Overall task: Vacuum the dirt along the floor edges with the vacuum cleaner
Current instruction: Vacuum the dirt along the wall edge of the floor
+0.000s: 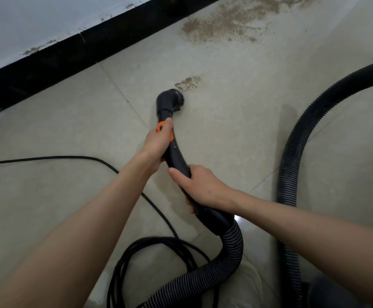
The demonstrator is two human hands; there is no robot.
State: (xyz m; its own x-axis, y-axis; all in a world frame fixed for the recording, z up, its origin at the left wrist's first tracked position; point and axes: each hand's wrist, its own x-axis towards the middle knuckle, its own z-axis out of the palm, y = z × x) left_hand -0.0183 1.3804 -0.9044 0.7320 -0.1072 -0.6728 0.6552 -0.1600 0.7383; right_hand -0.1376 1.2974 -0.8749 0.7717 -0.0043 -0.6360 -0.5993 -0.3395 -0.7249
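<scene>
**A:** Nearest you is the coiled power cord (150,263), heaped on the near side of the handle tube (179,156), with the ribbed hose (230,247) looping down out of the tube's near end. My guess is you left them behind the tube so nothing drags through the patch you are cleaning.

**B:** And your hands?

**A:** Your right hand (200,185) grips the near end of the tube, fingers curled under it and thumb laid across the top. It looks placed to steer and carry the hose's weight. Your left hand (156,145) is wrapped round the tube further along, at the orange slider (160,127). That forward grip probably presses the head down.

**B:** Where is the working end?

**A:** The brush nozzle (172,101) sits at the far end of the tube, on the tiled floor (236,134), angled right. Its rim is just beside the small dirt smear (187,83), which lies right beyond it.

**B:** What is left?

**A:** Plenty, I would judge. Well beyond the tube and to its right, the large dirt patch (232,25) spreads close against the black skirting (105,47), which runs diagonally along the far side. The rest of the hose arcs away on the tube's right.
</scene>
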